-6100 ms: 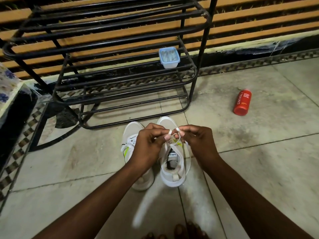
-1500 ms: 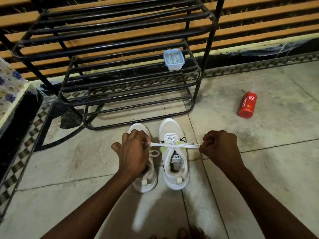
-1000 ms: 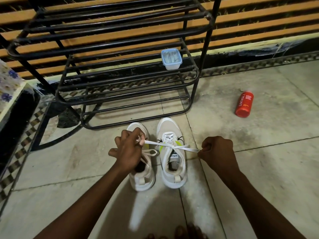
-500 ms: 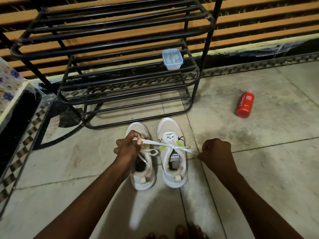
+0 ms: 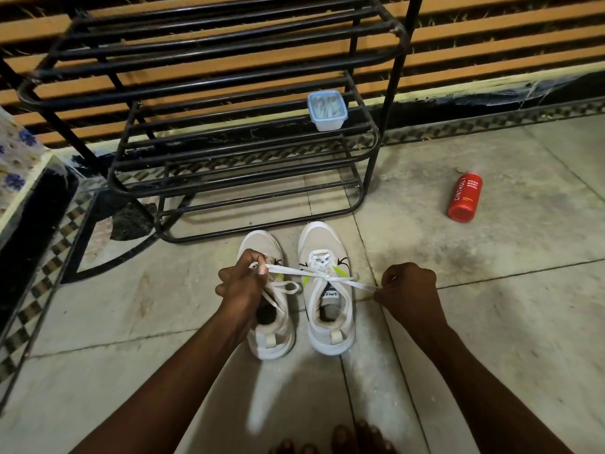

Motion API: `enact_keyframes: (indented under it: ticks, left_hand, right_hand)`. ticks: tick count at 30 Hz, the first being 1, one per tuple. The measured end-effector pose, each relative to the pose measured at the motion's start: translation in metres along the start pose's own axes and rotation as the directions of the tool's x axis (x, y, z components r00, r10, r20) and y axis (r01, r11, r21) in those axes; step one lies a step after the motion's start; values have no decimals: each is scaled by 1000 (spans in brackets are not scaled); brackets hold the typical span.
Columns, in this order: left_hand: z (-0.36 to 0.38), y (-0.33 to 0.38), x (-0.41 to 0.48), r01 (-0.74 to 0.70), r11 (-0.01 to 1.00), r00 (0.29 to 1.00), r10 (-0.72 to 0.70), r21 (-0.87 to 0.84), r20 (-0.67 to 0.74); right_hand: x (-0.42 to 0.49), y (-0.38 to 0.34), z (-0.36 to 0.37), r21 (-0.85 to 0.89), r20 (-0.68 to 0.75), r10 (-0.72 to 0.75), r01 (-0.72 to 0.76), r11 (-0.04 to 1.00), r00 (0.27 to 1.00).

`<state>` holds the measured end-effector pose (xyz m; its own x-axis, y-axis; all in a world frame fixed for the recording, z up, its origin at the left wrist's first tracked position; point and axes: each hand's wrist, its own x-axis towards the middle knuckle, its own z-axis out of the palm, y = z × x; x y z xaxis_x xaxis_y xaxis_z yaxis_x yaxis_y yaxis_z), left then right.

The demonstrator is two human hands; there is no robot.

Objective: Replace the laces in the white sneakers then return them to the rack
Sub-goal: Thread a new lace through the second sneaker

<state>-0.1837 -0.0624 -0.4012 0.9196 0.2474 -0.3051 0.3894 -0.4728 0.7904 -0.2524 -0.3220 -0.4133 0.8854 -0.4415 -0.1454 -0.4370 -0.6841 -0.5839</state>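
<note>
View from a head camera, looking down at a tiled floor where a person crouches over a pair of white sneakers. The shoes stand side by side just below centre, toes pointing to 12 o'clock, toward a black metal rack that fills the upper half of the view.

The left hand, at about 8 o'clock from centre, is closed around one end of a flat white lace, pinching it between thumb and fingers above the left sneaker. The right hand, at about 4 o'clock, is curled into a fist on the other end. The lace runs taut between them and crosses over the tongue of the right sneaker, whose eyelets are laced in a criss-cross. Pulling both ends outward like this probably snugs the lacing or tightens a first knot. A lace loop lies on the left sneaker, which suggests it is already tied.

Both shoes sit on the floor directly in front of the rack's lowest shelf, handy for putting back; that step is not yet done.

A small lidded plastic container rests on a middle shelf at 12 o'clock. A red bottle lies on its side at 2 o'clock, well apart from the shoes.
</note>
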Motion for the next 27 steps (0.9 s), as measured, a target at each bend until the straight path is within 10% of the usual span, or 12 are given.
enact_keyframes:
  ticks: [15, 22, 27]
  left_hand:
    - [-11, 1, -5, -182, 978, 983, 177, 100, 54]
    - [-30, -23, -35, -651, 748, 759, 647, 130, 78]
    - [-46, -58, -49, -782, 538, 623, 695, 315, 360]
  right_hand:
    - [-6, 2, 3, 65, 15, -127, 126, 990, 992]
    - [-39, -8, 13, 161, -160, -526, 548, 821, 835]
    - [-63, -21, 25, -30, 49, -761, 763, 646, 646]
